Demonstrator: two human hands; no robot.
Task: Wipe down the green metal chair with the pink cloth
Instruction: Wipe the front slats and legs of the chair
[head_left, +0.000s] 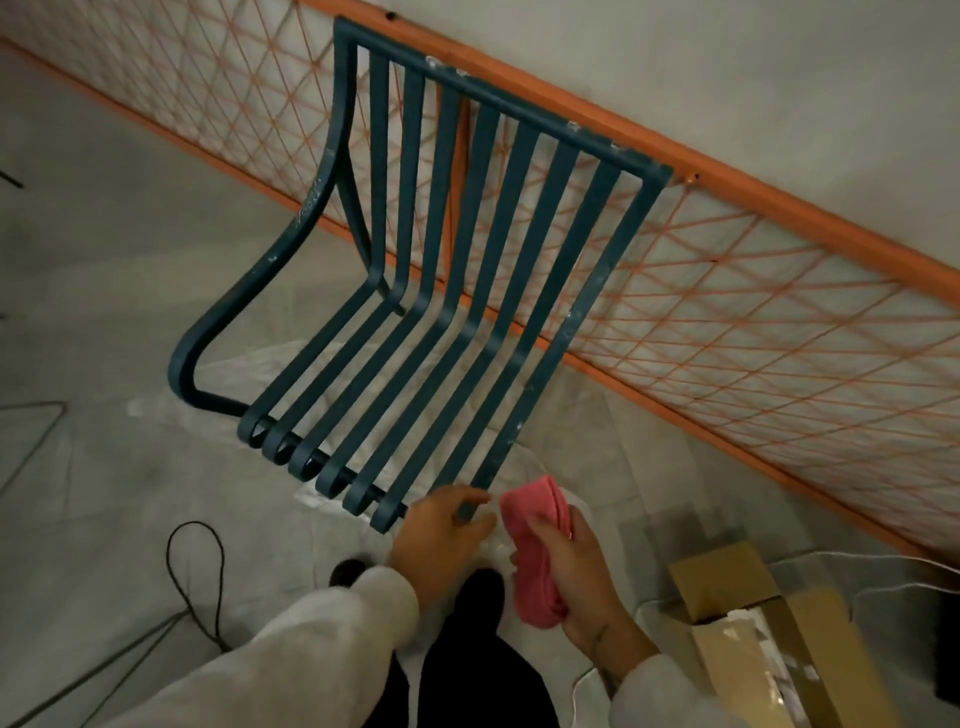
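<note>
**Wipe-down poised to start**

The left hand (441, 525) grips the green metal chair (498, 101) by its front corner at 6 o'clock. The right hand (582, 582) clutches the bunched pink cloth (535, 545) at 5 o'clock. Likely next: press cloth to the nearest slat (539, 385).

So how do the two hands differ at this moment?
The left hand grips the front end of an outer slat of the green metal chair, while the right hand holds the bunched pink cloth. The left hand is on the metal; the right hand is beside the chair, not on it. Both are curled around something, near the seat's front corner.
</note>
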